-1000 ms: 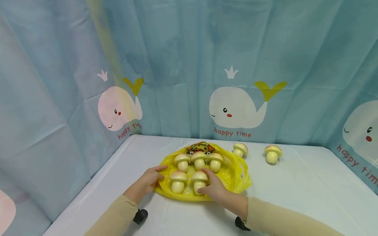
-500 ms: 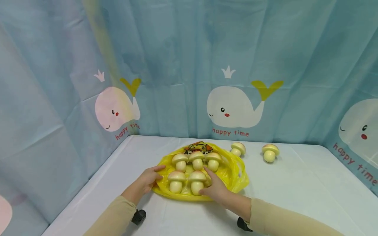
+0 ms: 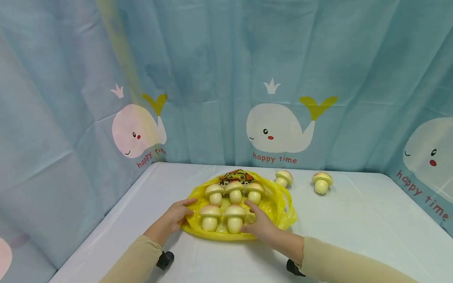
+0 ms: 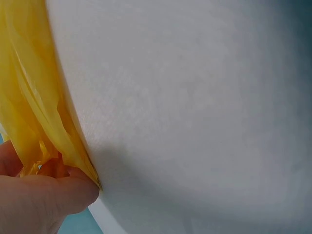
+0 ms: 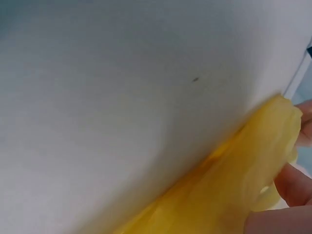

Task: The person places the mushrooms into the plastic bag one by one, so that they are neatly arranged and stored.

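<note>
A yellow plastic bag [image 3: 274, 214] lies spread on the table, its rim standing up around several toy mushrooms with cream stems and pinkish-yellow caps. Two rows of them stand inside; the front right mushroom [image 3: 234, 222] is nearest to my right hand [image 3: 262, 224]. That hand reaches over the bag's front rim, thumb and fingers spread beside the mushroom. On the left side my left hand [image 3: 178, 215] pinches the bag's edge, and in the left wrist view its thumb [image 4: 68, 195] presses the yellow plastic. The right wrist view shows mostly bag and white tablecloth.
Two more toy mushrooms stand outside the bag, one mushroom [image 3: 284, 179] just behind its handles and another mushroom [image 3: 322, 183] farther right. A white cloth covers the table [image 3: 354, 220]. Behind hangs a blue curtain [image 3: 212, 129] with whale prints.
My right hand has loosened from the front right mushroom and drawn slightly to the right, leaving it standing in the bag. My left hand stays on the bag's edge. The head view has shifted slightly.
</note>
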`<state>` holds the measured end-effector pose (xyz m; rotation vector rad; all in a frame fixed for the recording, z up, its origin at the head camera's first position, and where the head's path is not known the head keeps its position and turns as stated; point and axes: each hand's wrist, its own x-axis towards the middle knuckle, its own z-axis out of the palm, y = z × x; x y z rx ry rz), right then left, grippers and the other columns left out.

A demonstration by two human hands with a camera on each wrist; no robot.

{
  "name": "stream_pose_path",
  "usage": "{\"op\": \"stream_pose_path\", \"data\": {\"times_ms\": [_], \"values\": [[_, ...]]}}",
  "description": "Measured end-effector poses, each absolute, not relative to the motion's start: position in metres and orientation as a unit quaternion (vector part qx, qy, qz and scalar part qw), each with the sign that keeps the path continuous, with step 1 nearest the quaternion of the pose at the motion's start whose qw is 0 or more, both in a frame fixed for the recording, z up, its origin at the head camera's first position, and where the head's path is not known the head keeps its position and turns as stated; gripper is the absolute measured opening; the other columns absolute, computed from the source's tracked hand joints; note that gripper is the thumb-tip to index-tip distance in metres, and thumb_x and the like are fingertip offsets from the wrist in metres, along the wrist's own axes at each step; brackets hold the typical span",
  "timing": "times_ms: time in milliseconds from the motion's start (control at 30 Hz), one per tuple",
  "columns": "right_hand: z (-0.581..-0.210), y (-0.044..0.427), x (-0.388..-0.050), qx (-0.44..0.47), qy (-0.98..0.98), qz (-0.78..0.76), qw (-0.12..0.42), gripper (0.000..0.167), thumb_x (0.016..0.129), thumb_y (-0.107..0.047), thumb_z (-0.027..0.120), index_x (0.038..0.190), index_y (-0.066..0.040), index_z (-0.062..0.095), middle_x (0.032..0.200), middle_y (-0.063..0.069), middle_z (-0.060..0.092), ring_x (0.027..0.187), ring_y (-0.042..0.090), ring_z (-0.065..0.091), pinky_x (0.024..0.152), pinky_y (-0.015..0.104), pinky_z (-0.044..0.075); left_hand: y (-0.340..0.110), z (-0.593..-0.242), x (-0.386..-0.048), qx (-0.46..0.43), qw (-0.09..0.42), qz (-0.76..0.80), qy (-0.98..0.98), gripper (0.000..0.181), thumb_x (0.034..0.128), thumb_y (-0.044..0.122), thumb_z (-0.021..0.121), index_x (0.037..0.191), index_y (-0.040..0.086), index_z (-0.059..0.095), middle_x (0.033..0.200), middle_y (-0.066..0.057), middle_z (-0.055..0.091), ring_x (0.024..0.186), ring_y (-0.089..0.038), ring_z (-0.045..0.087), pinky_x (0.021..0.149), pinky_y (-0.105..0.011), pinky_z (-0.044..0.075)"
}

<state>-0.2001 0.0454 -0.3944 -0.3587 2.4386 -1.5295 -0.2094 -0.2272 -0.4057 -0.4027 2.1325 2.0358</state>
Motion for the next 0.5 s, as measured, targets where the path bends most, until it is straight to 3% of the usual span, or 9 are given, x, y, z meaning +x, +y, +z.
{"op": "stream_pose_path", "data": {"times_ms": [100,500], "values": [[-0.399,0.039,-0.201,-0.132,0.839,-0.515,0.117,0.078,0.078,0.002,0.076,0.146,-0.004,0.039,0.138,0.028,0.042,0.127,0.045,0.040,0.097,0.054,0.041,-0.228,-0.405,-0.208,-0.129,0.083,0.682,0.715,0.055,0.0906,-0.015,0.040,0.145,-0.005,0.040,0.148,-0.031,0.029,0.128,-0.041,0.040,0.101,-0.049,0.042],[-0.400,0.022,-0.200,-0.139,0.851,-0.497,0.094,0.077,0.074,0.009,0.075,0.143,-0.004,0.044,0.132,0.026,0.048,0.119,0.040,0.047,0.092,0.050,0.045,-0.228,-0.406,-0.208,-0.126,0.081,0.684,0.714,0.055,0.0901,-0.015,0.040,0.144,-0.006,0.040,0.149,-0.031,0.028,0.130,-0.041,0.038,0.101,-0.049,0.041]]}}
